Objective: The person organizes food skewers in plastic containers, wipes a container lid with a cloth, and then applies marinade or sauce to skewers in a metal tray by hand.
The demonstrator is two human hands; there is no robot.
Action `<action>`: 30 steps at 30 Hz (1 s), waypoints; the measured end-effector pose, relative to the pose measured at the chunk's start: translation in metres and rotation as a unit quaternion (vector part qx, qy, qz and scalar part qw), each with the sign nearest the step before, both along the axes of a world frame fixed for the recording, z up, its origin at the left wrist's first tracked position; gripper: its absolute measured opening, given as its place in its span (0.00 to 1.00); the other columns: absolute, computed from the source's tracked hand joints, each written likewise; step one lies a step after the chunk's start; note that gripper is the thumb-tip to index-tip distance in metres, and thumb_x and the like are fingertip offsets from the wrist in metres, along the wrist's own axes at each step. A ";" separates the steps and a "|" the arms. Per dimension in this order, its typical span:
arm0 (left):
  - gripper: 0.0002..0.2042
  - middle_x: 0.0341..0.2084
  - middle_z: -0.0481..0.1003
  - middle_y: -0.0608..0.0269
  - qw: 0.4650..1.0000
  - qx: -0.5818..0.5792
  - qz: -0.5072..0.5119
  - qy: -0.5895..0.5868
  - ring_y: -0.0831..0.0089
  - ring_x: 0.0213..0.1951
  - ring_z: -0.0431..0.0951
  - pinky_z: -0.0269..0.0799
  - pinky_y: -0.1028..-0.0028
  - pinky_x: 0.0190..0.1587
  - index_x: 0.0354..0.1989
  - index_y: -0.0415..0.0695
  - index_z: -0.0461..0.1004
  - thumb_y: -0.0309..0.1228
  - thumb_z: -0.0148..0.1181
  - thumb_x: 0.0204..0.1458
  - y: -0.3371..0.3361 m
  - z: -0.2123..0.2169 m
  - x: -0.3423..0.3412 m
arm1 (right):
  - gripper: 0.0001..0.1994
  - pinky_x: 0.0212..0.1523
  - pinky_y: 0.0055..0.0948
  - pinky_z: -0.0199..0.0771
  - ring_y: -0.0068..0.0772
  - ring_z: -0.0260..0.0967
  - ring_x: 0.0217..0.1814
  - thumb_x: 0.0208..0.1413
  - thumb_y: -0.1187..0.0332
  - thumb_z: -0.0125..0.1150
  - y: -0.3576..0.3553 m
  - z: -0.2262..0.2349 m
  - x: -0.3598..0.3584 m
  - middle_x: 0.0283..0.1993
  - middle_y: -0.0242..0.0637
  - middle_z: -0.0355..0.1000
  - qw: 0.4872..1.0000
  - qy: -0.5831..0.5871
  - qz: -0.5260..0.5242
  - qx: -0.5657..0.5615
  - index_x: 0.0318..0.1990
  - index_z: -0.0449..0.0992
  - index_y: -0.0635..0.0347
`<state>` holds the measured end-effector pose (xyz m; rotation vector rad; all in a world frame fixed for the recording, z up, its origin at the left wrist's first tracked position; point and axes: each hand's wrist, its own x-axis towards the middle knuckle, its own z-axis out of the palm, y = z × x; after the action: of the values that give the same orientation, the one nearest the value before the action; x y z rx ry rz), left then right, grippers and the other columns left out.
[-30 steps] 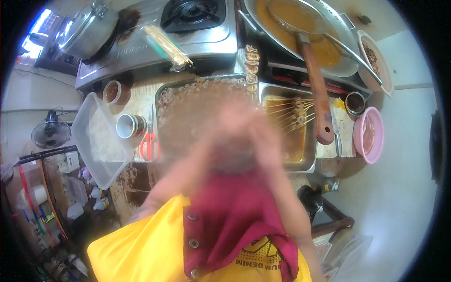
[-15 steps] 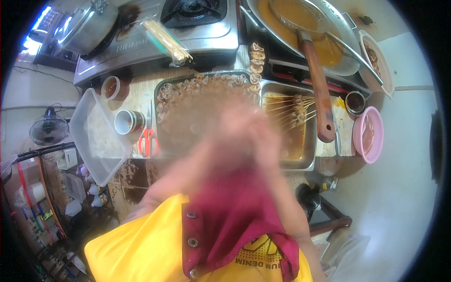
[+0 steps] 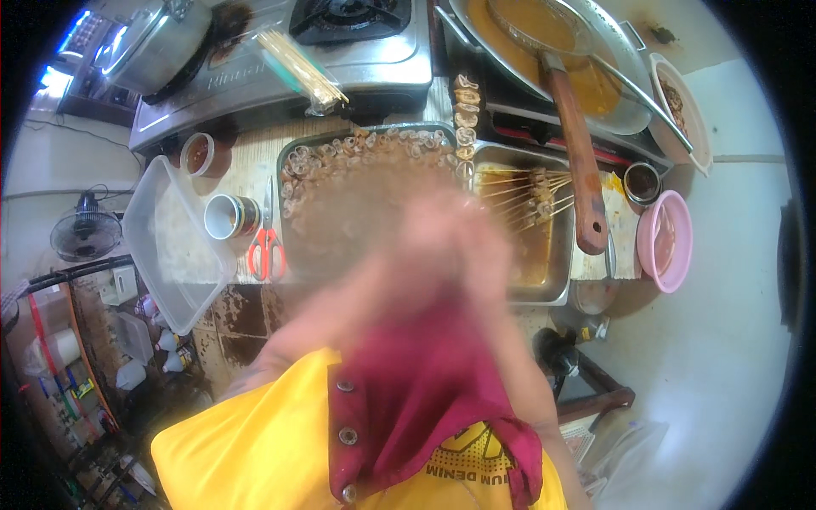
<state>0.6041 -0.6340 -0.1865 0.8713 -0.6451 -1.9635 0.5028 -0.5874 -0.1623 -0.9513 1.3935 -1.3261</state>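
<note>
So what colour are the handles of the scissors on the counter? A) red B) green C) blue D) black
A: the scissors lying between the white cup and the big metal tray have red handles.

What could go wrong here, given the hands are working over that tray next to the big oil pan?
1. The long wooden handle of the skimmer juts from the pan of brown liquid over the skewer tray; a knock could slop liquid.
2. The red-handled scissors lie right beside the tray of rolled pieces, near the blurred hands.
3. The clear plastic box overhangs the counter edge.
</note>
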 end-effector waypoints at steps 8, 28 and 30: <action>0.05 0.39 0.76 0.55 0.979 -0.168 0.059 -0.099 0.66 0.43 0.80 0.81 0.68 0.43 0.41 0.41 0.68 0.29 0.52 0.63 -0.027 -0.036 0.006 | 0.06 0.28 0.18 0.62 0.13 0.61 0.28 0.61 0.73 0.60 -0.004 0.002 -0.002 0.27 0.26 0.71 0.996 0.077 0.045 0.028 0.35 0.78 0.68; 0.06 0.36 0.77 0.57 0.937 -0.291 0.072 -0.180 0.67 0.41 0.80 0.81 0.64 0.43 0.39 0.40 0.71 0.29 0.53 0.62 -0.030 -0.041 0.014 | 0.05 0.30 0.19 0.64 0.14 0.62 0.28 0.59 0.75 0.60 -0.004 0.001 -0.002 0.26 0.26 0.72 0.994 0.088 0.062 0.011 0.32 0.78 0.68; 0.07 0.37 0.76 0.57 0.950 -0.267 0.065 -0.149 0.67 0.42 0.79 0.81 0.64 0.43 0.41 0.40 0.71 0.31 0.53 0.62 -0.040 -0.042 0.017 | 0.05 0.31 0.19 0.64 0.14 0.62 0.28 0.59 0.75 0.60 -0.004 -0.006 -0.003 0.26 0.26 0.72 0.994 0.079 0.077 0.022 0.32 0.78 0.68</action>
<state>0.6209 -0.6741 -0.2287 0.8418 -1.1958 -1.4372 0.4995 -0.5912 -0.1683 -1.1305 1.4309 -1.1217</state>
